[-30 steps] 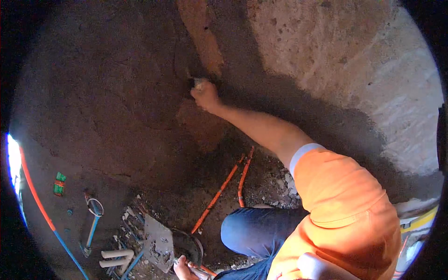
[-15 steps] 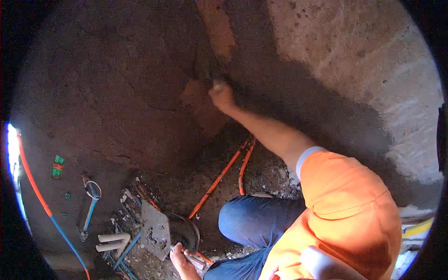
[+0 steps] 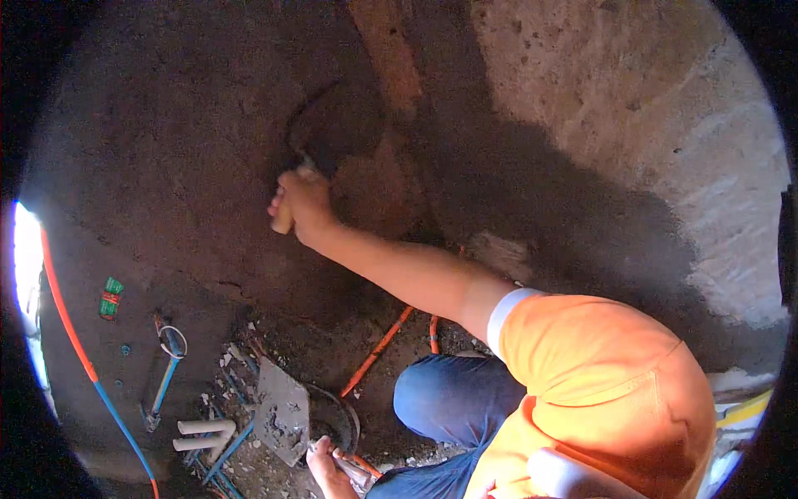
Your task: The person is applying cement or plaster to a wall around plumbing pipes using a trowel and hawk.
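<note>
My right hand (image 3: pixel 303 200) is closed round the pale handle of a trowel (image 3: pixel 283 219), raised against the dark, damp-looking plaster wall (image 3: pixel 199 150). The trowel's blade is dark and hard to make out against the wall. Beside it lies a redder bare patch (image 3: pixel 382 187). Low down near my knee, my left hand (image 3: pixel 329 471) is closed at the edge of a grey mortar hawk (image 3: pixel 278 403), which carries some wet mortar (image 3: pixel 289 422). The fingers' grip beneath the hawk is partly hidden.
A round bucket (image 3: pixel 354 424) stands behind the hawk. Orange conduits (image 3: pixel 378 351) rise from rubble by the wall. Left are an orange and blue hose (image 3: pixel 81 358), a blue pipe (image 3: pixel 163 384), a beige pipe elbow (image 3: pixel 218 432) and a green-red wall box (image 3: pixel 110 298).
My right hand has swept left and slightly down along the wall with the trowel. My left hand and the hawk have stayed nearly where they were.
</note>
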Demonstrator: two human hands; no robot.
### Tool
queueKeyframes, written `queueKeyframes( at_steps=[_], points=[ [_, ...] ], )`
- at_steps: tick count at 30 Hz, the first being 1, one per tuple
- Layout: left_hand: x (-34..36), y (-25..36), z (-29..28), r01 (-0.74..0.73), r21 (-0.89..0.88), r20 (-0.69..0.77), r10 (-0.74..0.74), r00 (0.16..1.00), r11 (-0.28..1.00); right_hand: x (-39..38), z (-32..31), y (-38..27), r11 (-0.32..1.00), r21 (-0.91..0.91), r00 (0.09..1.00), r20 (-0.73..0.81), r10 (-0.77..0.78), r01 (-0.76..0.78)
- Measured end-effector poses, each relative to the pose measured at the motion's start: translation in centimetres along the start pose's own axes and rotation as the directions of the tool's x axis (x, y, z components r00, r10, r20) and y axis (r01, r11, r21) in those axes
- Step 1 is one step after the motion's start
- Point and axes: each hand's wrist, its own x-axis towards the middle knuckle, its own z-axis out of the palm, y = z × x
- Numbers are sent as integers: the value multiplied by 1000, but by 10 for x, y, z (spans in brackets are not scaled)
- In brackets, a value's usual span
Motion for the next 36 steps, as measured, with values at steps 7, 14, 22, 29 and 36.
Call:
queueKeyframes(
  at_steps=[7, 14, 22, 29, 36],
  points=[
    [-2, 3, 2, -30, 69, 32, 28, 999, 997, 5, 100, -74, 963, 267, 994, 83, -67, 42],
    [0, 0, -1, -27, 110, 79, 18, 997, 994, -16, 166, -92, 964, 264, 962, 257, -87, 17],
    [-2, 7, -1, -180, 363, 91, 158, 983, 914, -127, 67, 3, 935, -343, 447, 853, 270, 89],
    [2, 15, 9, -278, 487, 215, 195, 957, 828, -205, -63, 58, 52, -932, 85, 23, 996, -359],
    [18, 33, -4, -325, 262, 246, 262, 933, 909, -205, -13, 25, 139, -981, 497, 190, 846, 139]
  ],
)
